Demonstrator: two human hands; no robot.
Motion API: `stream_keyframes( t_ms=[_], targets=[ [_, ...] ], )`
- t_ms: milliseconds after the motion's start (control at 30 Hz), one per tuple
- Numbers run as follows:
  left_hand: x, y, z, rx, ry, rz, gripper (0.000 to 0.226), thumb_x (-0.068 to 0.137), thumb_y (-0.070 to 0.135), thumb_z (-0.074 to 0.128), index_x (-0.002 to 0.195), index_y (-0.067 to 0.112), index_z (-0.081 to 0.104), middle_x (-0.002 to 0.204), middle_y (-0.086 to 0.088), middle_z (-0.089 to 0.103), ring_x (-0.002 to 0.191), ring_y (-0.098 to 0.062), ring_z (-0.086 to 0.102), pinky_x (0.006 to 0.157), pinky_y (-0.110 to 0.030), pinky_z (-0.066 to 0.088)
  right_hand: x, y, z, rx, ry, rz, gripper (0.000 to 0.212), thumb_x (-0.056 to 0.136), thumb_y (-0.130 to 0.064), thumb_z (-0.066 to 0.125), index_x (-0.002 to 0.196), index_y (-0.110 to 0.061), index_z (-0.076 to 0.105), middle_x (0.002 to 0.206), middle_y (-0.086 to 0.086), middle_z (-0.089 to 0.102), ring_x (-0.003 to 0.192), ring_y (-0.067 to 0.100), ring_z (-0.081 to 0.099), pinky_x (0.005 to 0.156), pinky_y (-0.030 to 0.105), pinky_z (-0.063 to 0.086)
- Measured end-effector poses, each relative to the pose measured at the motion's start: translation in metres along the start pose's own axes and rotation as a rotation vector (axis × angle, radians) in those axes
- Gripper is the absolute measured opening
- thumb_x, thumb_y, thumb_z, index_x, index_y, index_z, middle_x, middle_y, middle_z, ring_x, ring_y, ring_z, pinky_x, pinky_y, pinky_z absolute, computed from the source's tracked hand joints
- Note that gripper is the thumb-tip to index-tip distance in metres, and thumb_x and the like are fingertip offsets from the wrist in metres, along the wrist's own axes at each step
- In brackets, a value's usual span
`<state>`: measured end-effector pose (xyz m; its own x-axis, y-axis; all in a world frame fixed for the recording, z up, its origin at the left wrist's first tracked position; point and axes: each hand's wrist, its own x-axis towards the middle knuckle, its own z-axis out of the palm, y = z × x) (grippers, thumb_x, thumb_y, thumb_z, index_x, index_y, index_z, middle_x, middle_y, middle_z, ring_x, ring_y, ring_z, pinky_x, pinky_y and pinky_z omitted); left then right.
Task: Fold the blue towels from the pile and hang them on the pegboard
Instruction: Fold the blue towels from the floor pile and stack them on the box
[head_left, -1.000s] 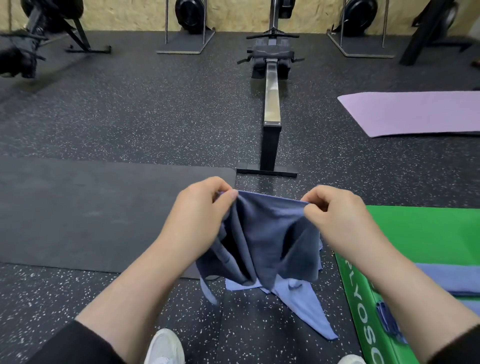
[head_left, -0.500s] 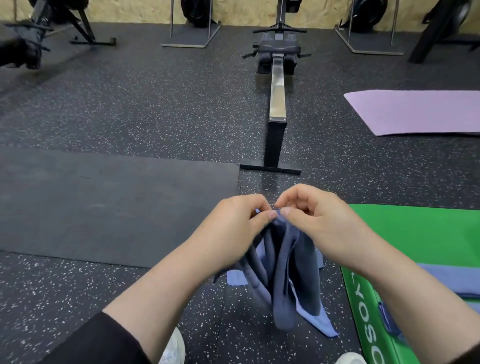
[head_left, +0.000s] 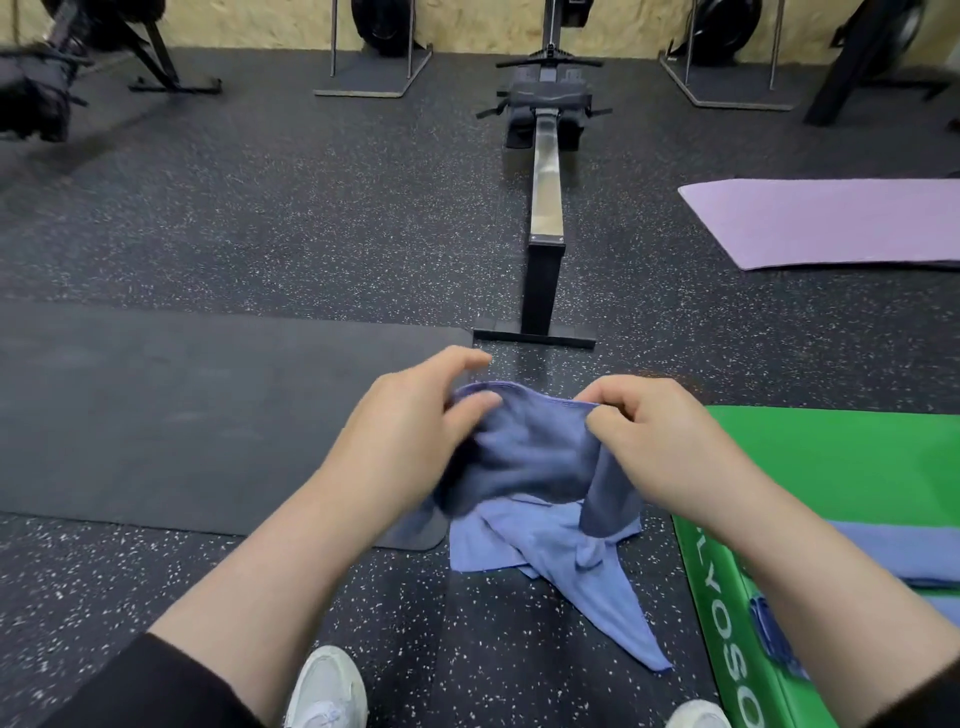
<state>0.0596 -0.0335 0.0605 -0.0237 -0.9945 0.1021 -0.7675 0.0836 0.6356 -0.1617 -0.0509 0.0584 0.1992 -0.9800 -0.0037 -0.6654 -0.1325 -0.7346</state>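
Towel in hand: blue towel held up in front of the body, between both hands, above the floor; sags in the middle, lower end draped toward the second towel.
Left grip: left hand at the towel's left top edge, thumb over the hem, fingers half uncurled and blurred; looks like a loose pinch, firmness hard to tell.
Right grip: right hand curled tight, pinching the right top edge.
Handling: soft, limp, light; no stiffness, folds wherever unsupported. Probably not slippery, nothing fragile.
Where to hold: along the stitched hem, at the corners, so the cloth hangs flat for a fold.
Pile: another blue towel crumpled on the floor, just below the held one.
Edges: green box close on the right, black mat on the left, rowing machine ahead.
Room: open floor ahead and left. Pegboard not in view.
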Motion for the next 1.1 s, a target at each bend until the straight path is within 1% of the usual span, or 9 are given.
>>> stream_keyframes(
  t_ms=[133, 267, 400, 533, 700, 867, 933, 1000, 1100],
  targets=[
    [-0.006, 0.016, 0.011, 0.006, -0.204, 0.103, 0.046, 0.098, 0.038, 0.061, 0.142, 0.045, 0.051, 0.053, 0.023, 0.053, 0.058, 0.008, 0.049, 0.057, -0.011, 0.033, -0.004, -0.008, 0.007, 0.006, -0.130, -0.115, 0.028, 0.092, -0.004, 0.052, 0.084, -0.023, 0.070, 0.068, -0.020, 0.064, 0.066, -0.002, 0.051, 0.067, 0.019, 0.042],
    [-0.006, 0.017, 0.017, -0.020, -0.276, 0.082, 0.005, 0.098, 0.037, 0.061, 0.098, 0.039, 0.066, 0.066, 0.017, 0.062, 0.065, 0.000, 0.053, 0.063, -0.022, 0.042, -0.006, -0.007, 0.008, 0.026, -0.172, -0.139, 0.027, 0.096, -0.008, 0.055, 0.094, -0.026, 0.075, 0.078, -0.019, 0.072, 0.072, -0.004, 0.057, 0.075, 0.021, 0.047],
    [-0.001, 0.009, 0.016, 0.032, -0.182, -0.002, 0.027, 0.099, 0.039, 0.060, 0.073, 0.034, 0.053, 0.066, 0.012, 0.059, 0.063, 0.000, 0.051, 0.058, -0.023, 0.037, -0.002, 0.005, 0.003, 0.039, -0.130, -0.090, 0.009, 0.092, -0.020, 0.068, 0.084, -0.022, 0.071, 0.069, -0.007, 0.069, 0.060, 0.002, 0.049, 0.061, 0.032, 0.041],
    [0.003, -0.001, 0.010, 0.055, -0.048, -0.079, 0.026, 0.098, 0.039, 0.060, 0.077, 0.025, 0.057, 0.062, 0.009, 0.055, 0.066, -0.013, 0.051, 0.059, -0.032, 0.033, -0.001, 0.009, -0.012, -0.077, -0.066, -0.032, 0.027, 0.087, -0.033, 0.074, 0.069, -0.015, 0.064, 0.051, -0.013, 0.046, 0.050, 0.004, 0.036, 0.051, 0.022, 0.029],
    [0.001, -0.003, 0.007, -0.216, 0.017, -0.123, 0.013, 0.092, 0.037, 0.070, 0.104, 0.035, 0.066, 0.059, 0.010, 0.049, 0.051, -0.004, 0.042, 0.051, -0.017, 0.032, -0.005, 0.004, -0.020, 0.175, 0.026, 0.033, 0.038, 0.089, -0.036, 0.072, 0.071, -0.004, 0.062, 0.059, -0.006, 0.040, 0.057, 0.010, 0.031, 0.055, 0.031, 0.023],
    [-0.003, 0.006, 0.008, -0.396, 0.077, -0.103, 0.027, 0.093, 0.023, 0.070, 0.118, 0.033, 0.067, 0.064, 0.008, 0.055, 0.052, -0.002, 0.044, 0.054, -0.011, 0.037, -0.009, -0.002, -0.007, 0.250, -0.082, 0.083, 0.057, 0.094, -0.053, 0.059, 0.081, 0.003, 0.055, 0.070, 0.003, 0.039, 0.067, 0.015, 0.033, 0.064, 0.036, 0.028],
    [-0.007, 0.013, 0.011, -0.418, 0.077, -0.103, 0.032, 0.094, 0.020, 0.069, 0.121, 0.037, 0.066, 0.072, 0.004, 0.062, 0.057, -0.001, 0.048, 0.058, -0.009, 0.039, -0.009, -0.001, 0.002, 0.291, -0.147, 0.101, 0.068, 0.086, -0.064, 0.053, 0.089, 0.004, 0.053, 0.075, 0.006, 0.046, 0.073, 0.017, 0.038, 0.064, 0.049, 0.040],
    [-0.010, 0.019, 0.017, -0.434, 0.057, -0.094, 0.036, 0.094, 0.018, 0.069, 0.122, 0.041, 0.064, 0.082, 0.001, 0.066, 0.064, -0.004, 0.054, 0.063, -0.010, 0.042, -0.009, -0.003, 0.009, 0.429, -0.200, 0.128, 0.065, 0.087, -0.058, 0.053, 0.091, 0.007, 0.051, 0.083, 0.024, 0.061, 0.080, 0.019, 0.043, 0.073, 0.066, 0.048],
    [-0.014, 0.026, 0.027, -0.402, 0.010, -0.071, 0.045, 0.096, 0.019, 0.066, 0.130, 0.047, 0.060, 0.090, 0.010, 0.067, 0.071, -0.004, 0.059, 0.070, -0.013, 0.044, -0.010, -0.008, 0.017, 0.657, -0.224, 0.162, 0.040, 0.103, -0.028, 0.048, 0.100, 0.009, 0.060, 0.107, 0.037, 0.066, 0.086, 0.025, 0.059, 0.087, 0.052, 0.052]
  ],
)
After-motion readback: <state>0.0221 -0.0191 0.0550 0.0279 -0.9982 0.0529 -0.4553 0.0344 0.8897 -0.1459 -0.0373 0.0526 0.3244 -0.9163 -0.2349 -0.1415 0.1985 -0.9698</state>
